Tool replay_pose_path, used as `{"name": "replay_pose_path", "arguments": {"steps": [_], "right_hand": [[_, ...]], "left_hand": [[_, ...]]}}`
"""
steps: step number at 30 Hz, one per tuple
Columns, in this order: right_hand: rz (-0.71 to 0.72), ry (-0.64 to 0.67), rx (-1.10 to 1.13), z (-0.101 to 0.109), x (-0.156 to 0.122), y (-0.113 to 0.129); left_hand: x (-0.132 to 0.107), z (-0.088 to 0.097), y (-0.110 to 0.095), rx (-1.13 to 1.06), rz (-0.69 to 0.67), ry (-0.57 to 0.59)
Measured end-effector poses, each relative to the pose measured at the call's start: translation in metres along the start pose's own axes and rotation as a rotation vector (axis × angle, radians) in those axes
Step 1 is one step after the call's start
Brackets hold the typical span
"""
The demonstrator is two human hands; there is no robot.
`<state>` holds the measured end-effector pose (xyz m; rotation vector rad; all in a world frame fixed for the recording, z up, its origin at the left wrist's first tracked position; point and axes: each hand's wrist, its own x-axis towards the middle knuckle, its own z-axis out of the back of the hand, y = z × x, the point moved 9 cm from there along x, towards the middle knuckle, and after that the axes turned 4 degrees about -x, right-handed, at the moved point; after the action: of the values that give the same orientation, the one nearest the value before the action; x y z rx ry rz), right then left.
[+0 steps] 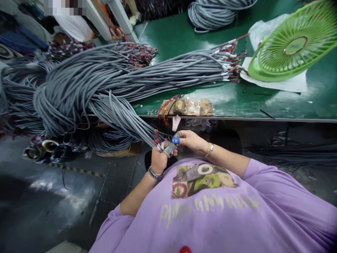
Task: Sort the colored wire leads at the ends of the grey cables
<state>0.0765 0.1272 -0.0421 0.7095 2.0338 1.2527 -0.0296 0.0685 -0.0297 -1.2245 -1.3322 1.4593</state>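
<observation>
A thick bundle of grey cables [86, 84] hangs off the green workbench [289, 105] and runs down to my hands. My left hand [160, 159], with taped fingers and a metal watch band at the wrist, is closed around the cable ends with their red and dark wire tips [159, 137]. Right beside it, my right hand [190, 140] pinches those same wire tips; a blue finger cot covers one fingertip, and bracelets sit at the wrist. Both hands are held in front of my purple shirt, below the bench edge.
A taped block with red and orange wires [187, 106] sits at the bench edge. A green fan [293, 44] lies on white paper at the right. Another grey cable coil [213, 14] lies at the back. More coils pile up at left. A person in white [73, 24] is at top left.
</observation>
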Motion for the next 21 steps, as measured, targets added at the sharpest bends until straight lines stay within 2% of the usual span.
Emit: {"name": "replay_pose_path", "arguments": {"steps": [6,21], "right_hand": [[-0.01,-0.018,0.026,0.0028,0.0017,-0.0027],[0.0,0.013,0.076,0.0047,0.0012,-0.0009]], "left_hand": [[0.0006,0.0005,-0.0037,-0.023,-0.025,-0.031],[-0.0002,0.0049,-0.0094,-0.145,-0.043,-0.203]]}}
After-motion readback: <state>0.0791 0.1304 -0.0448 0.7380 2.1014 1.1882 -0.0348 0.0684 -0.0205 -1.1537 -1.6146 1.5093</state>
